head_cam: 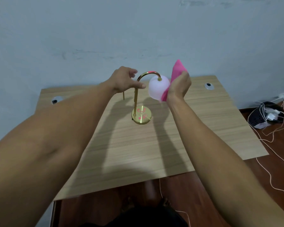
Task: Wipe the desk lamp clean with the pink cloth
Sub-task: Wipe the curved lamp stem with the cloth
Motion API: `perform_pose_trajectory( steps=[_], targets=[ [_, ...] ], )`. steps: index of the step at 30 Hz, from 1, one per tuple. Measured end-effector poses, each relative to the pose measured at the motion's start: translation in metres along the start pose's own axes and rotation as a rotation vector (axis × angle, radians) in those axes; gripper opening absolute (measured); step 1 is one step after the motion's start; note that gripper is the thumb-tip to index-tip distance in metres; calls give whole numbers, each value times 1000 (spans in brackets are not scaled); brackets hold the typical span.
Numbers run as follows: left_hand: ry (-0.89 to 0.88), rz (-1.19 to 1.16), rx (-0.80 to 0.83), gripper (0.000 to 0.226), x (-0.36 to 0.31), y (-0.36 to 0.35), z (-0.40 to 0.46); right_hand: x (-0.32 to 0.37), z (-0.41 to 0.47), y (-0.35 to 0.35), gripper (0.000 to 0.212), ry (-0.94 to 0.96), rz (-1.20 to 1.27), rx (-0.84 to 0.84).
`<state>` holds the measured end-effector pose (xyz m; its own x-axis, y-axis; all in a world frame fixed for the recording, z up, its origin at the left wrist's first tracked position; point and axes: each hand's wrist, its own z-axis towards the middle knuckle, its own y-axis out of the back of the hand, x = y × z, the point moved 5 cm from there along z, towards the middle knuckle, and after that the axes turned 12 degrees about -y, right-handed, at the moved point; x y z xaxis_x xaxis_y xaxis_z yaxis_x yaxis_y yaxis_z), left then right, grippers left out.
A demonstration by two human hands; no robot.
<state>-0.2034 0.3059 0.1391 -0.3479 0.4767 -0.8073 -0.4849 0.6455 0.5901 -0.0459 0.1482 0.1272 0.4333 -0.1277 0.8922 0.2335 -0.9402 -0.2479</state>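
Now the right hand (pixel 179 86) presses the pink cloth (pixel 174 74) against the desk lamp's (pixel 143 95) white shade (pixel 157 87).
Left hand (pixel 125 80) pinches the gold stem (pixel 135 99); the lamp's round base stands mid-way on the wooden desk (pixel 138 153).

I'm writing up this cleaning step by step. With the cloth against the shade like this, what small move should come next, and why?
Probably slide the pink cloth around the white shade toward its front. The right hand presses the cloth against the shade's right side only, while the left hand steadies the gold stem, so the rest of the shade looks not yet covered.
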Motion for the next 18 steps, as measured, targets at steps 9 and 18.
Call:
perform_pose_trajectory(
  steps=[9, 18],
  targets=[
    [184, -183, -195, 24, 76, -19, -25, -10, -40, -52, 51, 209, -254, 455],
    [188, -298, -254, 9, 91, -24, -21, -27, -47, -51, 47, 700, -955, 323]
  ],
)
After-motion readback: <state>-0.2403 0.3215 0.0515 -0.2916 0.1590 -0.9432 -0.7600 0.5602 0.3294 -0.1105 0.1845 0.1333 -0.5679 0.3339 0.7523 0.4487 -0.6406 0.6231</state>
